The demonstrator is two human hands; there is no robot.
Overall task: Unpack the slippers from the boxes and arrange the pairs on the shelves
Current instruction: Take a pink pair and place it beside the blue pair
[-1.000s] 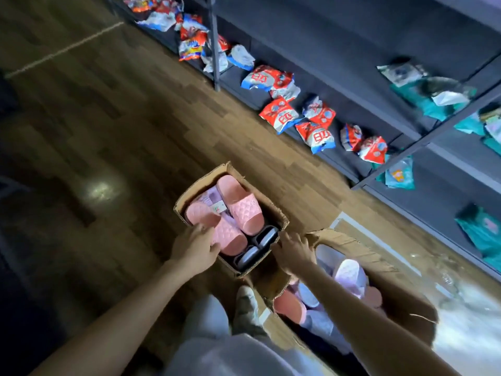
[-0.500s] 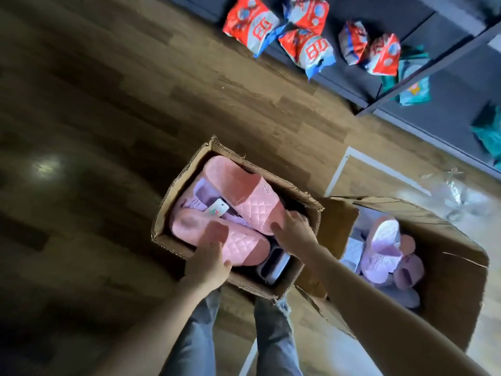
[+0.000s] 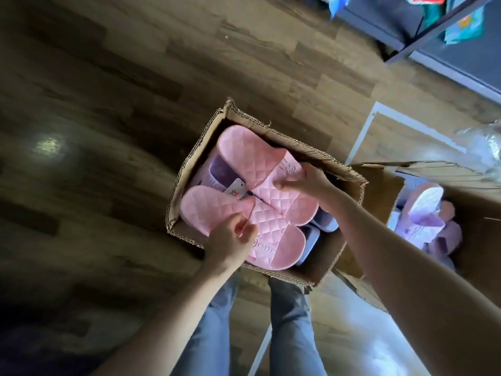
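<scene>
An open cardboard box (image 3: 187,169) stands on the wooden floor in front of my legs. Two pink quilted slippers lie on top inside it. My left hand (image 3: 230,245) grips the strap of the nearer pink slipper (image 3: 211,204). My right hand (image 3: 309,183) pinches the strap of the farther pink slipper (image 3: 249,153). Purple slippers (image 3: 217,172) and a paper tag (image 3: 236,189) show underneath them. A second open box (image 3: 379,191) at the right holds more pink and lilac slippers (image 3: 425,213).
The dark grey shelf unit (image 3: 439,25) runs along the upper right, with coloured packets on its lowest board. Crumpled clear plastic (image 3: 482,142) lies on the floor at the right edge. A white floor line (image 3: 360,134) runs beside the boxes.
The camera has tilted down and closer over the box. Both hands moved from the box rim onto the pink slippers and closed on their straps.
</scene>
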